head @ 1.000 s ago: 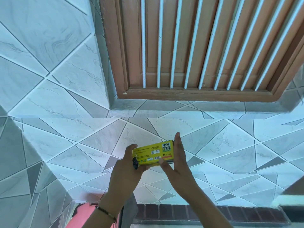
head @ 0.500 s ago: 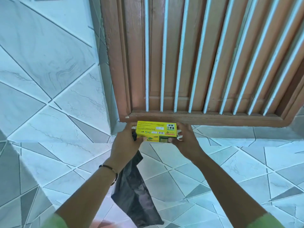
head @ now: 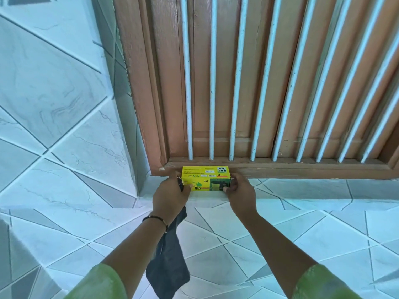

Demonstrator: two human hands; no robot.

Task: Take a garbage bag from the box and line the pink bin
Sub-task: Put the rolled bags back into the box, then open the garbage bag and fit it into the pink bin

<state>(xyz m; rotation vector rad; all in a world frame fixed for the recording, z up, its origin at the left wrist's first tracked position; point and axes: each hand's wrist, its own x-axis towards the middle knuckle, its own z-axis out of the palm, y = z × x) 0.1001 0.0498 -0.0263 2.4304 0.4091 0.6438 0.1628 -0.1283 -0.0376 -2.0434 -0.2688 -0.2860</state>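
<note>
A yellow garbage bag box (head: 206,178) sits on the tiled window ledge (head: 302,190), against the brown wooden window frame. My left hand (head: 170,194) grips the box's left end and also holds a dark grey garbage bag (head: 169,262) that hangs down under my wrist. My right hand (head: 240,190) grips the box's right end. The pink bin is out of view.
The wooden window (head: 269,83) with white vertical bars (head: 211,83) rises right behind the box. Tiled wall (head: 54,104) closes in on the left, forming a corner beside the frame. More tiled wall lies below the ledge.
Both hands have lifted the box from lower down up to the window ledge and set it against the frame. The dark bag has come into view hanging from my left hand.
</note>
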